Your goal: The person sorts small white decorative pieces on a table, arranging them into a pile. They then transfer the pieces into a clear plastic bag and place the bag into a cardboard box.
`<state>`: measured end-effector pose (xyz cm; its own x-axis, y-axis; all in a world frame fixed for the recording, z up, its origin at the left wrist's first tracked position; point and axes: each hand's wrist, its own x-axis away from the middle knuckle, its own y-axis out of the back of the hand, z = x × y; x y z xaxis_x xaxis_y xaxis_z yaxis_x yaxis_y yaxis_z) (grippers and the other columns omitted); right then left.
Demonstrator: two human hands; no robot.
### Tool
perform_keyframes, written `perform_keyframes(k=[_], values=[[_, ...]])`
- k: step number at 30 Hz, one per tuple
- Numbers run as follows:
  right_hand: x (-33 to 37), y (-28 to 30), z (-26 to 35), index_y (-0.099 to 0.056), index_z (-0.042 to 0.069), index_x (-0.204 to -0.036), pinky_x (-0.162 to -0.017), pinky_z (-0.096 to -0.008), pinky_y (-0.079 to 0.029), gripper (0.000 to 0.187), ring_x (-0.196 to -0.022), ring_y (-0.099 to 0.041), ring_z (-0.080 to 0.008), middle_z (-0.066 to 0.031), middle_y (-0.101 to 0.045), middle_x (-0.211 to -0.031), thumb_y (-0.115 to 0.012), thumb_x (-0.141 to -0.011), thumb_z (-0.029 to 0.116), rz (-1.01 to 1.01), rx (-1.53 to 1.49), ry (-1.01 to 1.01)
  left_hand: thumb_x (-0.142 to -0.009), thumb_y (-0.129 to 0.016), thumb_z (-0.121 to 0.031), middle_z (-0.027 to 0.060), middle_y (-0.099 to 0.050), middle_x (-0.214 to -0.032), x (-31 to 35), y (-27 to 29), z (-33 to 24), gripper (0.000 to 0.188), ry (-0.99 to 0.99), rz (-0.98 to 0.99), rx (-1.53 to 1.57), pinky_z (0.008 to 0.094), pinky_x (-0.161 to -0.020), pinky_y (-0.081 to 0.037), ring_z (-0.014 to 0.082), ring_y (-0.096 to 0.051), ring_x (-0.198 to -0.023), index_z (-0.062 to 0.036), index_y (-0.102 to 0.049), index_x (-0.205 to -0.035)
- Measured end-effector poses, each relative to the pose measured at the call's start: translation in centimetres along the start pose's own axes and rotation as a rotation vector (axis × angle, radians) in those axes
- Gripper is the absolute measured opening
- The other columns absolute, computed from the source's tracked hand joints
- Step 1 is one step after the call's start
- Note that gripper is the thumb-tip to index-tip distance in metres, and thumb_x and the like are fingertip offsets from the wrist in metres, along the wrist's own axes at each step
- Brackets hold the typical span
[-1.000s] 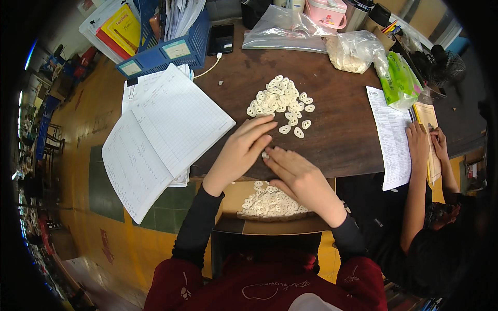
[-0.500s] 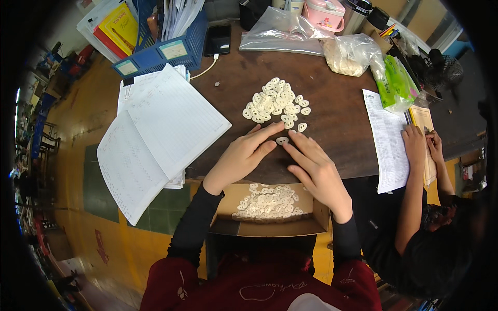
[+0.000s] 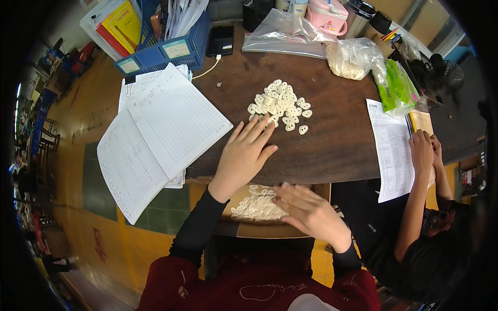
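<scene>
A heap of small white oval pieces (image 3: 279, 105) lies on the dark wooden table (image 3: 332, 140). My left hand (image 3: 245, 152) rests flat on the table, fingers spread, its fingertips touching the near edge of that heap. My right hand (image 3: 310, 213) hovers open over a cardboard box (image 3: 244, 228) held at the table's front edge, which holds several more white pieces (image 3: 257, 206). Whether the right hand holds a piece cannot be seen.
An open ruled ledger (image 3: 155, 137) overhangs the table's left side. A blue basket (image 3: 166, 36) of papers, a black phone (image 3: 220, 40), clear plastic bags (image 3: 290, 36), a pink container (image 3: 327, 13) and a green packet (image 3: 395, 85) line the back. Another person's hands (image 3: 423, 150) rest on printed sheets (image 3: 390, 150) at right.
My right hand has drawn back from the table down over the box. My left hand has reached forward to the heap's near edge.
</scene>
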<state>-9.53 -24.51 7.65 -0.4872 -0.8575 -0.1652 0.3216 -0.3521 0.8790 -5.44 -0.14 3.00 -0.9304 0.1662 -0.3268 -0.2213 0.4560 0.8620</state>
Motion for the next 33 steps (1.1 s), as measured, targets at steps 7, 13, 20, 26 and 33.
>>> perform_keyframes(k=[7,13,20,26,33], values=[[-1.5,1.8,-2.0,-0.068,0.003,-0.130,-0.115,-0.0485,-0.044,0.042,-0.136,-0.056,-0.0334,-0.0156,-0.061,-0.144,-0.072,-0.093,0.021,-0.154,-0.072,-0.014,-0.105,-0.056,-0.028,0.0077,-0.039,-0.164,1.8,2.2,-0.5,0.052,-0.100,0.150,0.185,0.0512,-0.125,-0.023,0.0310,-0.035,-0.152,-0.0108,-0.048,-0.153],[-7.3,-0.4,-4.0,-0.063,0.002,-0.136,-0.114,-0.0447,-0.045,0.047,-0.136,-0.055,-0.0318,-0.0154,-0.058,-0.146,-0.071,-0.093,0.020,-0.263,0.096,-0.009,-0.106,-0.053,-0.020,0.0119,-0.040,-0.163,2.0,3.7,0.7,0.051,0.070,0.090,0.393,0.0494,-0.126,-0.022,0.0322,-0.034,-0.152,-0.0089,-0.044,-0.155],[-5.2,-1.5,-2.9,-0.062,0.002,-0.136,-0.113,-0.0438,-0.046,0.050,-0.135,-0.057,-0.0301,-0.0148,-0.057,-0.148,-0.073,-0.091,0.021,-0.187,0.148,-0.038,-0.106,-0.055,-0.031,0.0151,-0.046,-0.158,1.5,2.4,1.2,0.052,-0.079,0.096,0.045,0.0508,-0.122,-0.030,0.0346,-0.040,-0.148,-0.0043,-0.049,-0.150],[0.1,0.0,-0.5,-0.069,0.003,-0.129,-0.112,-0.0424,-0.048,0.043,-0.132,-0.060,-0.0279,-0.0115,-0.062,-0.143,-0.074,-0.091,0.024,-0.002,0.020,0.001,-0.103,-0.059,-0.027,0.0078,-0.044,-0.161,-0.2,1.4,0.5,0.044,-0.142,0.096,0.164,0.0515,-0.124,-0.027,0.0315,-0.038,-0.150,-0.0091,-0.055,-0.143],[-1.2,1.2,-1.6,-0.068,0.003,-0.130,-0.114,-0.0474,-0.045,0.042,-0.136,-0.056,-0.0346,-0.0158,-0.063,-0.141,-0.073,-0.091,0.020,-0.144,-0.155,-0.050,-0.102,-0.060,-0.023,0.0070,-0.049,-0.157,1.4,2.5,-0.3,0.045,-0.104,0.189,0.222,0.0519,-0.125,-0.026,0.0305,-0.041,-0.148,-0.0131,-0.054,-0.146]])
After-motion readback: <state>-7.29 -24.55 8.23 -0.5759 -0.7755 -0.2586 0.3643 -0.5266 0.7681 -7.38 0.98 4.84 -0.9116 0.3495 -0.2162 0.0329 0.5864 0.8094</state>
